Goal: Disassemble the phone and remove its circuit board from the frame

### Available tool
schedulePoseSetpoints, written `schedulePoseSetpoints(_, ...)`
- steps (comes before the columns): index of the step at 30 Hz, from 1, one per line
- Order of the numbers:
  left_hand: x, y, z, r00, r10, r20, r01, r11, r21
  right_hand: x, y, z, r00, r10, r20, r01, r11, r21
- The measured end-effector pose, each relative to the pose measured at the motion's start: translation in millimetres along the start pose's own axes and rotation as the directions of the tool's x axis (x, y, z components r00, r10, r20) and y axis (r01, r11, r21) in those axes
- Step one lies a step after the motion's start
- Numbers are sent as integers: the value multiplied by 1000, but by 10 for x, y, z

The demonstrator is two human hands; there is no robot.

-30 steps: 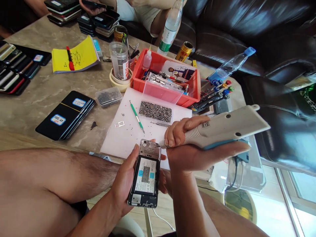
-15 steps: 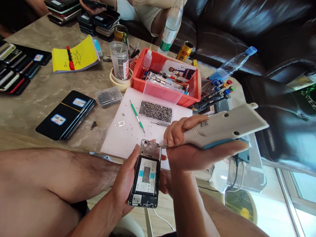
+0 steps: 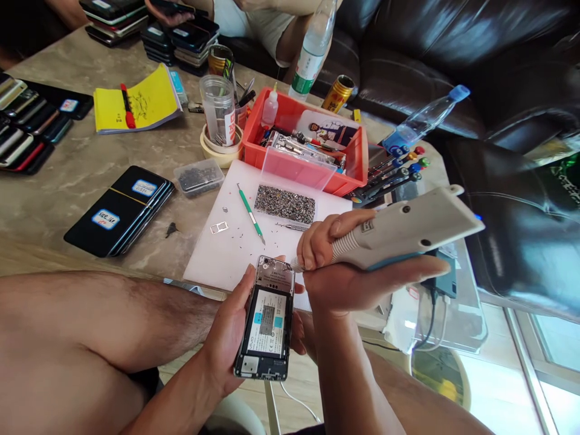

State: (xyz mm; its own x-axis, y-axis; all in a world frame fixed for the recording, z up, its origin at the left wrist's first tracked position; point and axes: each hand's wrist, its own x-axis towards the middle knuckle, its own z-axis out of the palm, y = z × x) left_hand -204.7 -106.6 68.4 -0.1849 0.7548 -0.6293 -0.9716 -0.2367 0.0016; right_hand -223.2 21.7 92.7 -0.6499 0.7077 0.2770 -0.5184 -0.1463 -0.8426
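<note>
My left hand [image 3: 229, 329] grips a smartphone [image 3: 266, 323] with its back cover off, the battery and metal shield plate facing up. In my right hand [image 3: 335, 266] is a grey electric screwdriver [image 3: 403, 226], its tip at the upper right of the phone's shield plate. Whether the tip sits in a screw is too small to tell. Beyond the phone lies a white mat [image 3: 212, 260]. On it are a green pry tool [image 3: 249, 211], a SIM tray [image 3: 219, 228], several tiny screws and a clear box of screws [image 3: 284, 203].
A red bin [image 3: 308, 163] of parts stands behind the mat, beside a rack of screwdrivers [image 3: 399, 169]. Banded phones [image 3: 120, 211] lie left, near a yellow notebook [image 3: 136, 103]. Bottles stand at the back. Another person's hand [image 3: 170, 13] holds a phone across the table.
The screwdriver's body has shifted slightly left and its rear end has dipped a little. The phone stays in my left hand, nearly still.
</note>
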Motion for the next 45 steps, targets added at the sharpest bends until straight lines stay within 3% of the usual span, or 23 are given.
schedulePoseSetpoints(7,5,4,17,1000,7,-22,-7,1000,-20,0,-58,12,996,84,-34,-83,996,27)
schedulePoseSetpoints(20,-5,21,100,998,10,-60,-11,1000,-19,26,35,72,997,-71,19,71,997,30)
schedulePoseSetpoints(30,15,-10,-11,999,2,-37,-1,1000,28,10,39,69,999,-17,45,17,1000,17)
schedulePoseSetpoints(37,3,-11,22,988,-18,-151,25,999,44,-29,79,57,998,-11,66,7,998,64)
schedulePoseSetpoints(42,5,5,38,994,-44,-98,46,999,27,-78,46,78,991,120,60,-123,991,57)
schedulePoseSetpoints(45,13,7,40,996,-47,-79,48,999,16,-76,58,77,995,87,48,-91,993,79)
